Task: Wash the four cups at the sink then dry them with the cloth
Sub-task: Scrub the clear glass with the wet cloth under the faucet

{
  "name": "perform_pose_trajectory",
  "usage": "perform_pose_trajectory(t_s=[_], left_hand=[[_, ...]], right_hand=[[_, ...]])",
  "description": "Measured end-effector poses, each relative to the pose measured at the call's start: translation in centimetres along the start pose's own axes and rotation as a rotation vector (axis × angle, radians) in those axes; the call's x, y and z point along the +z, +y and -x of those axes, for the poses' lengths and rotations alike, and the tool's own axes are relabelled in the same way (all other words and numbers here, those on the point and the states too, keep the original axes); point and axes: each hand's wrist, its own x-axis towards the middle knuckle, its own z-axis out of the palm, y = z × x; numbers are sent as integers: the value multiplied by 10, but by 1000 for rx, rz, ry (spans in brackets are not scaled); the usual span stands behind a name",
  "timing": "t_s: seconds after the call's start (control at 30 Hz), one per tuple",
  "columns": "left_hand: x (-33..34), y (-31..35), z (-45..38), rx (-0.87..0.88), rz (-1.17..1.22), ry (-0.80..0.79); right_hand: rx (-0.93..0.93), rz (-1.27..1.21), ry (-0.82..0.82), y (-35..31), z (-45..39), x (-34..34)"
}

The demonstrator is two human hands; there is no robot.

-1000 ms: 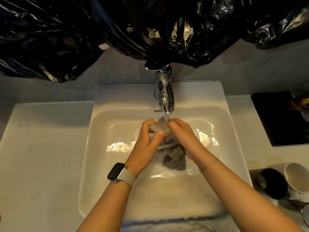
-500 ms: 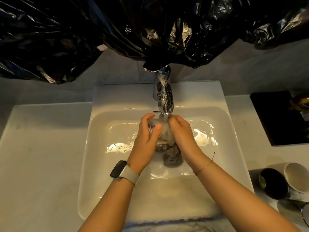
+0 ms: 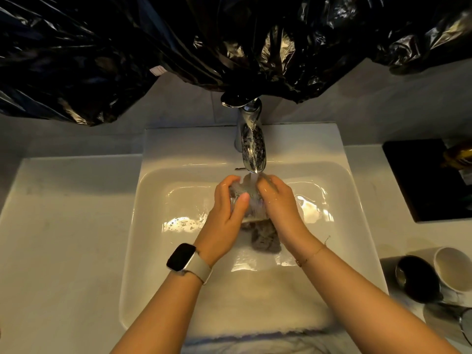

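Observation:
A clear glass cup is under the running water of the chrome tap, over the white sink. My left hand grips the cup from the left with its thumb across the glass. My right hand holds it from the right. A grey sponge lies in the basin just below the cup. A black cup and a white cup lie on the counter at the right, with the rim of a glass in the corner.
Black plastic sheeting hangs over the wall above the tap. A black tray sits on the right counter with a gold object on it. White counter spreads left of the sink. A white towel drapes over the sink's front edge.
Both hands have lifted the glass cup a little up toward the tap spout, so the water now runs over it and the sponge shows more below.

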Motion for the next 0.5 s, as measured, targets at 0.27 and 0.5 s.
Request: perform_pose_trajectory(t_s=[0.27, 0.5], left_hand=[[0, 12, -7, -275, 295, 84], [-6, -2, -1, 166, -140, 231]], right_hand=[[-365, 118, 26, 8, 12, 6], [217, 92, -252, -12, -10, 6]])
